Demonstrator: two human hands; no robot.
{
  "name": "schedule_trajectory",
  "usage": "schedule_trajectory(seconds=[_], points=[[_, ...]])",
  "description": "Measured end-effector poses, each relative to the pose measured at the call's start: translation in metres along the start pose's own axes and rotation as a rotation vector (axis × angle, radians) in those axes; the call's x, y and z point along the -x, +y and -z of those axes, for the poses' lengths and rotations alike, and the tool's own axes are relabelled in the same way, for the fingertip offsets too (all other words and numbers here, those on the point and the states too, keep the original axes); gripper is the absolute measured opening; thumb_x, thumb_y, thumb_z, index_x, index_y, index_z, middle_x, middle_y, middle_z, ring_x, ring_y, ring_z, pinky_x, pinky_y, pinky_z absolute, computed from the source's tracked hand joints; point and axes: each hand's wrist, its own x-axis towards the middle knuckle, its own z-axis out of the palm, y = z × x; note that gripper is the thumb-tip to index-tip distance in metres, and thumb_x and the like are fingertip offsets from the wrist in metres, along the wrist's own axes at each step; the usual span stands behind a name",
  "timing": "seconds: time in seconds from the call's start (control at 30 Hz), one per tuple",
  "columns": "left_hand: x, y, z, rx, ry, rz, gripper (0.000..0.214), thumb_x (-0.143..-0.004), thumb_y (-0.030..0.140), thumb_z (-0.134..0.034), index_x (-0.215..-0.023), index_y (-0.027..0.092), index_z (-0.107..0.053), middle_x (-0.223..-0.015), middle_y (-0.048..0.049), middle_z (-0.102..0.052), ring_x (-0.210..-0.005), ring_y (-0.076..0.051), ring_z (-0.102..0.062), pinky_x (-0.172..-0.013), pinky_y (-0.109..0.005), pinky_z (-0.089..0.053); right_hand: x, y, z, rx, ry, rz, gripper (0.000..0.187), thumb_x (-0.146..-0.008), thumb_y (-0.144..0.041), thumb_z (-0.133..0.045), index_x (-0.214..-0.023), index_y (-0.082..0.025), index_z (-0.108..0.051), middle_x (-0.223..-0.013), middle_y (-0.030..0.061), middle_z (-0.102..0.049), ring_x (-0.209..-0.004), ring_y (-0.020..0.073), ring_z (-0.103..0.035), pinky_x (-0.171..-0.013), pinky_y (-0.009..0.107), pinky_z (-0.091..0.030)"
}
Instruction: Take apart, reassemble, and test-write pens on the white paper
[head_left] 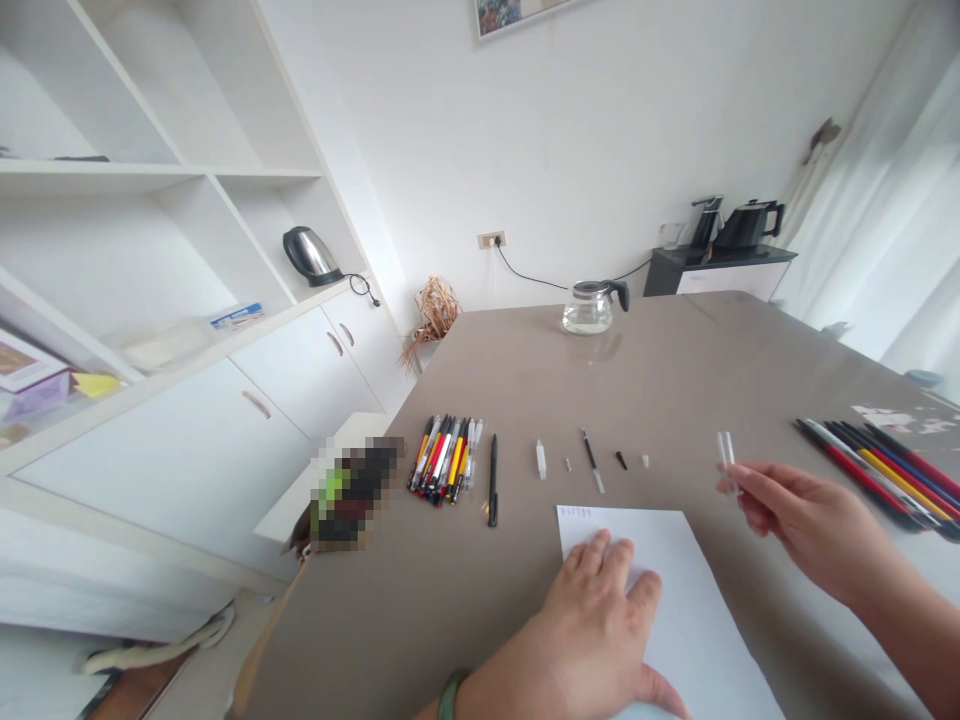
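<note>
My left hand [600, 630] lies flat, fingers spread, on a white sheet of paper [690, 620] near the table's front edge. My right hand [795, 520] is raised a little above the table and pinches a clear pen barrel [725, 455] between thumb and fingers. In a row beyond the paper lie pen parts: a white piece [541, 459], a small spring [568, 464], an ink refill [592, 460], a black tip [621, 460] and a small white bit [645, 461]. A whole black pen [493, 480] lies to their left.
A bundle of several assembled pens [444, 458] lies left of the black pen. More pens [885, 470] are spread at the right edge of the brown table [480, 580]. A glass carafe [592, 305] stands at the far side. White shelves stand to the left.
</note>
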Motion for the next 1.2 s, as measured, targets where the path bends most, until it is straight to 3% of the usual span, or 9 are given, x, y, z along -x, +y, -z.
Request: schedule_trajectory(seconds=[0.07, 0.17, 0.27, 0.43, 0.67, 0.8, 0.93, 1.07, 1.2], points=[[0.001, 0.000, 0.002, 0.005, -0.004, -0.008, 0.079, -0.056, 0.067, -0.049, -0.117, 0.019, -0.038, -0.131, -0.0108, -0.029, -0.124, -0.031, -0.013, -0.101, -0.044, -0.016, 0.010, -0.011, -0.013, -0.250, -0.086, -0.089, 0.026, -0.072, -0.042, -0.050, -0.078, -0.019, -0.060, -0.060, 0.0033, -0.052, -0.048, 0.0115, -0.039, -0.044, 0.026, -0.034], [0.001, 0.002, 0.007, 0.027, 0.011, -0.036, 0.077, -0.057, 0.065, -0.051, -0.116, 0.018, -0.039, -0.130, -0.0108, -0.031, -0.123, -0.030, -0.016, -0.101, -0.042, -0.016, 0.021, -0.025, -0.032, -0.395, -0.213, -0.137, 0.023, -0.071, -0.037, -0.054, -0.075, -0.016, -0.060, -0.061, 0.0025, -0.051, -0.049, 0.0091, -0.038, -0.045, 0.024, -0.036], [-0.001, 0.004, 0.010, 0.076, 0.058, -0.039, 0.073, -0.059, 0.060, -0.054, -0.115, 0.016, -0.040, -0.124, -0.0111, -0.039, -0.120, -0.028, -0.025, -0.100, -0.039, -0.020, 0.028, -0.031, -0.043, -0.406, -0.264, -0.141, 0.017, -0.069, -0.032, -0.057, -0.072, -0.016, -0.060, -0.069, 0.0025, -0.052, -0.052, 0.0087, -0.041, -0.049, 0.023, -0.038], [-0.010, 0.005, 0.010, 0.264, 0.180, 0.124, 0.050, -0.067, 0.045, -0.058, -0.108, 0.019, -0.047, -0.102, -0.0056, -0.055, -0.096, -0.021, -0.048, -0.085, -0.033, -0.039, 0.032, -0.032, -0.051, -0.345, -0.289, -0.133, 0.019, -0.068, -0.035, -0.059, -0.074, -0.017, -0.062, -0.071, 0.0022, -0.054, -0.055, 0.0096, -0.043, -0.051, 0.023, -0.038], [-0.017, 0.003, 0.012, 0.744, 0.271, 0.224, 0.037, -0.072, 0.031, -0.055, -0.107, 0.019, -0.050, -0.088, -0.0029, -0.060, -0.080, -0.014, -0.054, -0.072, -0.025, -0.043, 0.034, -0.035, -0.056, -0.376, -0.350, -0.097, 0.023, -0.063, -0.036, -0.064, -0.078, -0.019, -0.066, -0.070, 0.0016, -0.053, -0.058, 0.0097, -0.041, -0.048, 0.022, -0.032], [-0.019, 0.002, 0.012, 0.848, 0.270, 0.226, 0.022, -0.074, 0.032, -0.052, -0.088, 0.016, -0.057, -0.076, -0.0023, -0.058, -0.070, -0.013, -0.051, -0.062, -0.022, -0.040, 0.037, -0.038, -0.058, -0.440, -0.394, -0.055, 0.015, -0.063, -0.030, -0.066, -0.073, -0.020, -0.068, -0.064, -0.0003, -0.050, -0.055, 0.0076, -0.038, -0.048, 0.022, -0.031], [-0.022, 0.001, 0.011, 0.896, 0.264, 0.210, 0.021, -0.075, 0.034, -0.051, -0.070, 0.014, -0.056, -0.065, -0.0005, -0.054, -0.063, -0.011, -0.047, -0.057, -0.021, -0.037, 0.040, -0.041, -0.061, -0.431, -0.440, -0.019, 0.014, -0.064, -0.030, -0.065, -0.072, -0.019, -0.068, -0.062, -0.0008, -0.050, -0.056, 0.0078, -0.039, -0.051, 0.022, -0.031], [-0.024, -0.002, 0.009, 0.997, 0.268, 0.283, 0.023, -0.075, 0.036, -0.051, -0.075, 0.013, -0.055, -0.066, -0.0014, -0.053, -0.062, -0.012, -0.048, -0.058, -0.023, -0.039, 0.035, -0.035, -0.057, -0.312, -0.367, -0.009, 0.026, -0.069, -0.040, -0.056, -0.060, -0.016, -0.063, -0.058, -0.0004, -0.049, -0.052, 0.0080, -0.038, -0.049, 0.022, -0.032], [-0.026, -0.005, 0.009, 1.113, 0.275, 0.346, 0.034, -0.078, 0.042, -0.043, -0.088, 0.012, -0.054, -0.069, -0.0025, -0.051, -0.059, -0.011, -0.049, -0.055, -0.024, -0.041, 0.022, -0.024, -0.043, -0.213, -0.127, -0.046, 0.031, -0.070, -0.044, -0.053, -0.064, -0.015, -0.060, -0.054, -0.0005, -0.047, -0.048, 0.0083, -0.038, -0.047, 0.022, -0.033]])
